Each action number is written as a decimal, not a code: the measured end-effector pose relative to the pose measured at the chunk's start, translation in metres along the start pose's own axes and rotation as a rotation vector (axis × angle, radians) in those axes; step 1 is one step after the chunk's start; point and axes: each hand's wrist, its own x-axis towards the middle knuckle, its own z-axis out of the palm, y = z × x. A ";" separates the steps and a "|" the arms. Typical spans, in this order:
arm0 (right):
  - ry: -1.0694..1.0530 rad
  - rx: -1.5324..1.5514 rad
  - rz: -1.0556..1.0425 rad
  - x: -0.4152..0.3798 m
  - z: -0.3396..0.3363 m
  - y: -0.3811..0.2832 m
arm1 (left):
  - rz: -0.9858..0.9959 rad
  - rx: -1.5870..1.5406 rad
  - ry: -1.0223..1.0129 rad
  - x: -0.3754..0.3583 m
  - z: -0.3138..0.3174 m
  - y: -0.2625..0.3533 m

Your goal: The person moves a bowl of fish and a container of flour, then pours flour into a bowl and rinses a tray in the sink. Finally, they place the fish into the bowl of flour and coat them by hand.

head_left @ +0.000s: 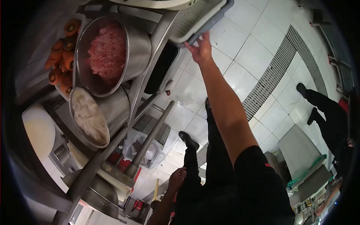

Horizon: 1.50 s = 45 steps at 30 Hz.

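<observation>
At the top, my right hand [200, 48] grips the near corner of a grey plastic tub [215, 22], with a pale perforated basket [193, 20] nested inside it. My right arm is stretched out over the tiled floor. My left hand [177, 179] hangs low beside my leg, its fingers curled and nothing visible in them. Left of the tub, a steel pot of pink raw minced meat [108, 54] rests on a metal rack [155, 48]. Against it stands a second steel pot holding pale, wet-looking food [88, 116].
Cut carrots [60, 56] fill a tray beyond the pots. A clear plastic bag [146, 152] sits beneath the rack. Drain grates [268, 75] cross the floor. At right are another person's dark-trousered legs [318, 112] and a grey bin [302, 150] with a green liner.
</observation>
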 end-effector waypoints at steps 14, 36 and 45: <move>-0.084 -1.748 -0.486 0.075 -0.026 0.119 | -0.171 -0.269 -0.019 -0.001 0.024 0.023; 0.001 -1.288 -0.254 0.051 -0.122 0.040 | 0.071 -0.717 0.442 0.330 -0.059 0.227; -0.110 -1.154 -0.154 0.040 -0.127 0.049 | -0.084 -0.930 0.598 0.366 -0.069 0.239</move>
